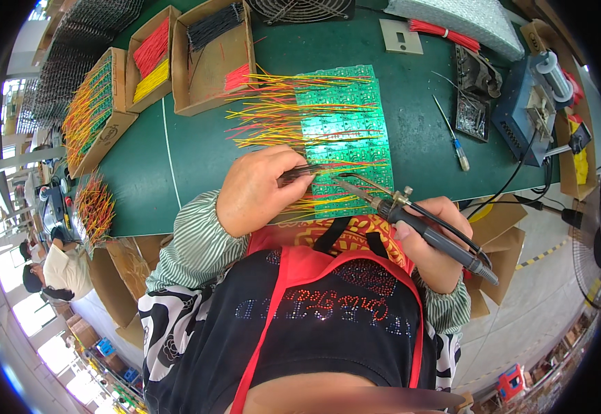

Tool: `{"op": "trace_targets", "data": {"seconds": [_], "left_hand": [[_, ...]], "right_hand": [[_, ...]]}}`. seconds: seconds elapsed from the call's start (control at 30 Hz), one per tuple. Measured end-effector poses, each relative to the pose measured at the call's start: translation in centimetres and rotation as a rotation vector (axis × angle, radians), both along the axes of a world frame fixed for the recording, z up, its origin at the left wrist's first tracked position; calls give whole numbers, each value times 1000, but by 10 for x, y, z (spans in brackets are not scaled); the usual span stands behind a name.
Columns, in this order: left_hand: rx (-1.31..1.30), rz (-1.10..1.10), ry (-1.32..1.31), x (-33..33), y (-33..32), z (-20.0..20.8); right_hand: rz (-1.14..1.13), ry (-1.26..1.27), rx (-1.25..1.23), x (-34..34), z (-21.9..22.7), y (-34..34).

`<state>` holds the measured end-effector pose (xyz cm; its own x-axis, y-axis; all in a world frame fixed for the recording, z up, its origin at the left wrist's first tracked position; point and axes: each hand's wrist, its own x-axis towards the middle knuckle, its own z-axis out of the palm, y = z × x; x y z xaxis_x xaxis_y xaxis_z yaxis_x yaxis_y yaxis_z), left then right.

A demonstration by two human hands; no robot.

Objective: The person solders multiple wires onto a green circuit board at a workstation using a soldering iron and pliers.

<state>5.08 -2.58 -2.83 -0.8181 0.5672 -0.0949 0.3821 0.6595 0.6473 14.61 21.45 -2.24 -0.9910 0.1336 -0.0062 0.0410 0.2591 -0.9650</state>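
From where I'm standing, everything seems to be hinging on the small gap between a slim bunch of thin dark wires [299,173] and the pointed metal nose of a dark-grey, rod-shaped soldering iron [462,255]. The person's left hand [262,190] is holding the bunch, thumb and forefinger nearly closed and pinching it between their tips. The wires are lying roughly left to right, their free ends pointing right over a flat, shiny green circuit-board panel [324,122]. The right hand [431,241] is wrapping around the iron's handle, fingers curled snugly, thumb pressing along its side. The iron is slanting from lower right to upper left, so its nose is pointing towards the dark wires from just right of them and a little nearer the person's body. Whether the two are touching, I cannot tell. Of the hands, the left is sitting closer to the meeting point; the right is keeping back by the iron's length. The panel is lying on a dark-green tabletop [211,159], directly ahead of the body, and rows of thin red and yellow wires [266,107] are stretching across it, sticking out beyond its left edge.
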Motion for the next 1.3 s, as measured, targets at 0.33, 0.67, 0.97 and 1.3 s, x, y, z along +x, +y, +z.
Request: {"op": "trace_targets", "data": {"seconds": [0.33, 0.67, 0.97, 1.3], "left_hand": [[-24, -35, -10, -5, 1, 1], [-6, -68, -22, -8, 0, 0], [-28, -69, -23, -7, -1, 1], [-85, 203, 473, -8, -1, 30]], "right_hand": [[29, -22, -25, -9, -4, -6], [73, -24, 12, -14, -4, -6], [-20, -58, 7, -4, -1, 1], [-83, -110, -42, 4, -1, 8]]}}
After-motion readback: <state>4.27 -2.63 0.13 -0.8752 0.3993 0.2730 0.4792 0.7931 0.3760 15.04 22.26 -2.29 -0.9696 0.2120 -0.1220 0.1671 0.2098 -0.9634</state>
